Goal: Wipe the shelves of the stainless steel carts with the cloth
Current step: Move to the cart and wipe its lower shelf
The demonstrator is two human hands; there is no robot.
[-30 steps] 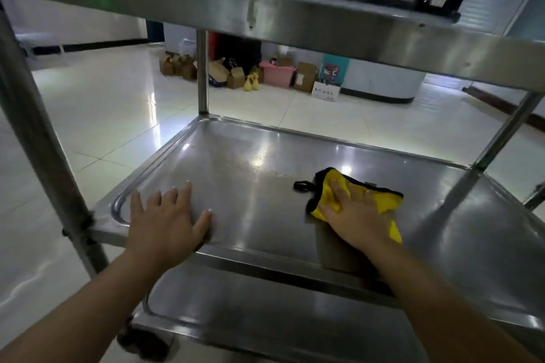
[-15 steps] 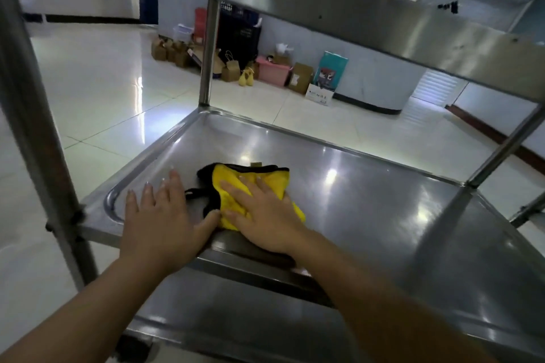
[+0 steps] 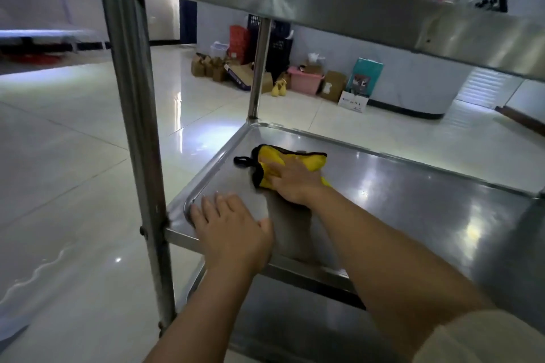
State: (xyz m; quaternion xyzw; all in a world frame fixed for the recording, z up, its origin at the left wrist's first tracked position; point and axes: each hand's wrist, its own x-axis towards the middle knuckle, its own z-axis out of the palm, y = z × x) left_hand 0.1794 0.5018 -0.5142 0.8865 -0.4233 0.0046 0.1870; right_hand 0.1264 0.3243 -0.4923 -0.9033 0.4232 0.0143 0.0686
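Two bare hands work the middle shelf (image 3: 413, 215) of a stainless steel cart: the right hand (image 3: 295, 183) presses flat, fingers extended, on a yellow cloth (image 3: 298, 160) near the shelf's left edge, while the left hand (image 3: 233, 230), fingers spread and straight, rests on the shelf's near left corner.

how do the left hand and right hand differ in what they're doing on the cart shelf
The left hand lies flat on bare steel at the near left corner of the middle shelf; the right hand presses the yellow cloth, farther in. The left hand touches no cloth; the right hand covers part of it. Both have straight fingers, palms down.
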